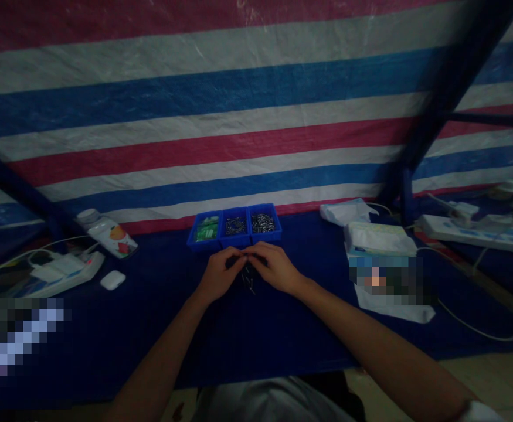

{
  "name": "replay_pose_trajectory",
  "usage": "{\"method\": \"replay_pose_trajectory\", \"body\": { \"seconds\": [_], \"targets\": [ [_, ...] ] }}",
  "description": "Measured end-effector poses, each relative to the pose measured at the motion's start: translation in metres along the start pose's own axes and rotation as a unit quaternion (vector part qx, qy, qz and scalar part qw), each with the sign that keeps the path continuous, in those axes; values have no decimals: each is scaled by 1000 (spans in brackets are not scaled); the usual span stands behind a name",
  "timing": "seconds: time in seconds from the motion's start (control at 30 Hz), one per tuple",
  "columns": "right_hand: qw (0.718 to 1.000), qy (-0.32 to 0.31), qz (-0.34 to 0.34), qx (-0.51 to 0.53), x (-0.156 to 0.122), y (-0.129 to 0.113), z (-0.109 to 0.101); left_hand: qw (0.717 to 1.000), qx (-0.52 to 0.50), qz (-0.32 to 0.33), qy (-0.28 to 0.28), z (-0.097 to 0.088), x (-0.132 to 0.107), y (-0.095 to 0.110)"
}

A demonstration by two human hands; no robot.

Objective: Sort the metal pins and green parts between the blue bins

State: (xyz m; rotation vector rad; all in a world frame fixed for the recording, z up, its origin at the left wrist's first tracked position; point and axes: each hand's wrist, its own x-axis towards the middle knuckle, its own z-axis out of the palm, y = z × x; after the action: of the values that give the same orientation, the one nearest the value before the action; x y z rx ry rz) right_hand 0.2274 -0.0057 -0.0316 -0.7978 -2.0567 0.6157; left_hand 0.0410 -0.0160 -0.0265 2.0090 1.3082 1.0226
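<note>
Meeting nearly closed — both hands (pixel 223 272) (pixel 278 267), beside dark slender pieces (pixel 248 280) — their hold unclear.

left hand (pixel 220 272) / right hand (pixel 279 268): close together | fingers (pixel 256 248) curled inward | forearms (pixel 168 343) converging forward

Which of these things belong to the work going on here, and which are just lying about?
Seem part of the work:
left hand, right hand
dark bits by the hands
blue bins
metal pieces in two bins
green packets in the third

Apparently lying about:
bottle
white case
power strips
tissue pack
</note>
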Motion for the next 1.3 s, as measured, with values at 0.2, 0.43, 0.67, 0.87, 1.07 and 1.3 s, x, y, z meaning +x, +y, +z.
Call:
{"method": "replay_pose_trajectory", "body": {
  "seconds": [0.2, 0.43, 0.67, 0.87, 1.07, 1.3],
  "targets": [
    [1000, 2, -14, -11, 0, -2, -3, 996, -75, -40, -18, 0, -1, -1],
    [998, 14, 52, 32, 3, -4, -8, 996, -85, -38, 9, -2, 0, 2],
    [965, 46, 186, 181, 11, 4, -10, 990, -96, -52, 86, -8, 3, 2],
    [934, 73, 252, 242, 14, 14, -11, 990, -83, -62, 95, -8, 3, 0],
    [914, 154, 297, 229, 14, 22, -7, 993, -32, -65, 95, -10, 4, -5],
    [979, -42, 147, -137, 1, 15, -8, 988, 154, -18, 7, -9, 4, -27]
  ]
}}
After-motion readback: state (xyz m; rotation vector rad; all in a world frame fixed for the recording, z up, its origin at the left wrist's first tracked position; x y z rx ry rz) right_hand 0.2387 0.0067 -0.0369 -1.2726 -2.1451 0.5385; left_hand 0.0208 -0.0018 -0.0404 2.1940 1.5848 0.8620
